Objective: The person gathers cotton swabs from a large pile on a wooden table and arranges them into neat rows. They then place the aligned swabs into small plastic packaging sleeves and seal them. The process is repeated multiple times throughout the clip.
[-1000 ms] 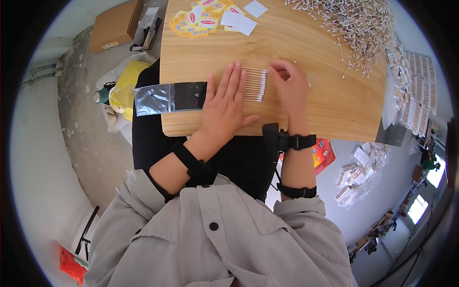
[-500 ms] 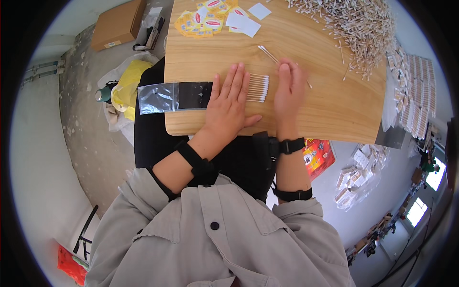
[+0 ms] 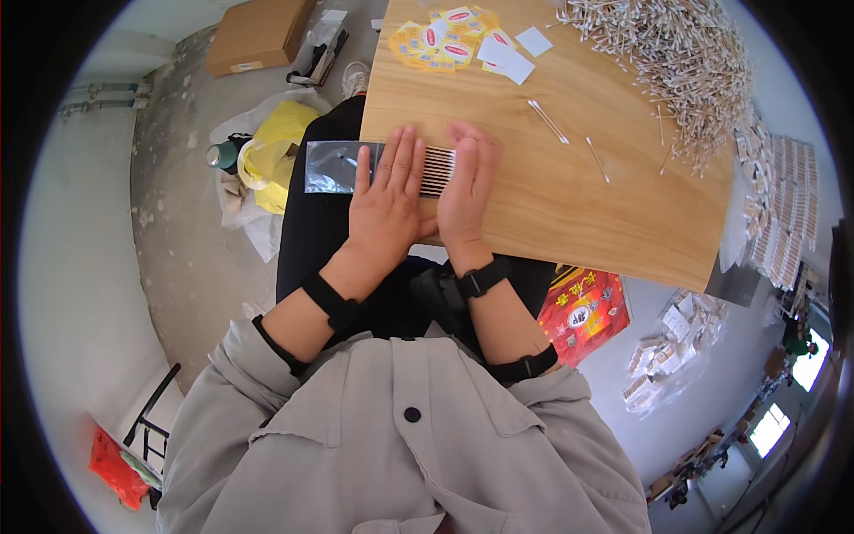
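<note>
My left hand [image 3: 387, 191] lies flat, fingers stretched out, over a row of cotton swabs [image 3: 436, 172] and a flat clear plastic bag [image 3: 329, 167]. The bag sticks out past the table's left edge. Between the swabs' sticks a black backing shows. My right hand [image 3: 469, 182] stands on its edge at the right end of the row, its palm side facing the swab tips, which it mostly hides. Its fingers are slightly curved and apart, with nothing seen in them. Two loose swabs [image 3: 548, 123] and a single swab [image 3: 598, 160] lie further right.
A large heap of swabs [image 3: 685, 80] covers the far right of the wooden table [image 3: 569, 214]. Yellow printed cards [image 3: 440, 40] and white cards [image 3: 507, 60] lie at the far left. Packed swab bundles [image 3: 783, 205] stand beyond the right edge. A yellow bag [image 3: 276, 156] sits on the floor at left.
My right hand has moved left, up against the swab tips. The swab row now reaches less far right of my left hand, with black behind it. The whole view has shifted.
</note>
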{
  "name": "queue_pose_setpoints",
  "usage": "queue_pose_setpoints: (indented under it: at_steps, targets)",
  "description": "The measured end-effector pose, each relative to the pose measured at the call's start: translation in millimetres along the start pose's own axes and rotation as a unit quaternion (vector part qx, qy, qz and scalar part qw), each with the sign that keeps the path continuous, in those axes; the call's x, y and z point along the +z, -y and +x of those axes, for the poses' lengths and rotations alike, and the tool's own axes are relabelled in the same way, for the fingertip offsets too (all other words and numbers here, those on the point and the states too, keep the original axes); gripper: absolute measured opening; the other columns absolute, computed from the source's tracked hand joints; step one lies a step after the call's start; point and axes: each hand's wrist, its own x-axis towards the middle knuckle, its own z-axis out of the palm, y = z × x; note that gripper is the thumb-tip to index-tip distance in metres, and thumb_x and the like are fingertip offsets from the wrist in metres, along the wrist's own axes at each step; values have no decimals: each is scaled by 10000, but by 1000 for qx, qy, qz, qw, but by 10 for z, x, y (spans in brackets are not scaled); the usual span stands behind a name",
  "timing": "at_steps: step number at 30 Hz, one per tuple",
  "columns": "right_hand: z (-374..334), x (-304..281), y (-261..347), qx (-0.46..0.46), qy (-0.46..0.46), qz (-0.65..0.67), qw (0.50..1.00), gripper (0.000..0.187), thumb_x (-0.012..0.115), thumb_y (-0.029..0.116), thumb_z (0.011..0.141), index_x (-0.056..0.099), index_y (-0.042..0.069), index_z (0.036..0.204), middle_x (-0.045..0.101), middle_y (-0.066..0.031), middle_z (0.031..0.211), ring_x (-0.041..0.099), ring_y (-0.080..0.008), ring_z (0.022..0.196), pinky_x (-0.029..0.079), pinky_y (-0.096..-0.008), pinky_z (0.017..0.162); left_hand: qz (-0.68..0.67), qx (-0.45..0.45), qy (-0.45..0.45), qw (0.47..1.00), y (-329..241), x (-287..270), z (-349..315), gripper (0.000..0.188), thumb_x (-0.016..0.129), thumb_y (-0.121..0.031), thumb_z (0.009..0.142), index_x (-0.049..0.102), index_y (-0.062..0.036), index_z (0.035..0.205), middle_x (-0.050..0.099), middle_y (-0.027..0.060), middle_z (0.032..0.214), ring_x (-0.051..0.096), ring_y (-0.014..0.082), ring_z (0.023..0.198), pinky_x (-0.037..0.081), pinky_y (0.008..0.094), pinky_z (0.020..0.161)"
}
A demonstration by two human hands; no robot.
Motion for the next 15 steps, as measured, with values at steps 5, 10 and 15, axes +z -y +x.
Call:
queue_pose_setpoints:
  at_steps: [5, 10, 15]
  targets:
    - [107, -134, 28, -45, -39, -205, 977, 318, 480, 16, 907, 519, -28, 1219, 482, -199, 1187, 466, -351, 1144, 368, -429, 1009, -11, -16, 4, 1000, 27, 46, -35, 1113, 638, -678, 721, 262, 21, 1502, 228, 147, 1591, 143, 258, 1500, 65, 537, 1188]
    - [210, -61, -47, -154, 14, -401, 903, 447, 530, -40, 803, 499, -21, 1248, 474, -201, 1182, 441, -388, 1168, 349, -480, 1019, -33, -21, 2, 999, 22, 64, -49, 1066, 637, -660, 740, 295, 11, 1494, 238, 142, 1588, 148, 255, 1498, 85, 546, 1184]
    - [218, 17, -105, -180, 59, -447, 874, 526, 544, -58, 746, 513, 1, 1268, 465, -190, 1226, 431, -376, 1204, 337, -487, 1043, 7, -11, -14, 1000, 69, 58, -84, 975, 614, -627, 789, 325, -19, 1494, 236, 125, 1591, 148, 238, 1498, 85, 544, 1183]
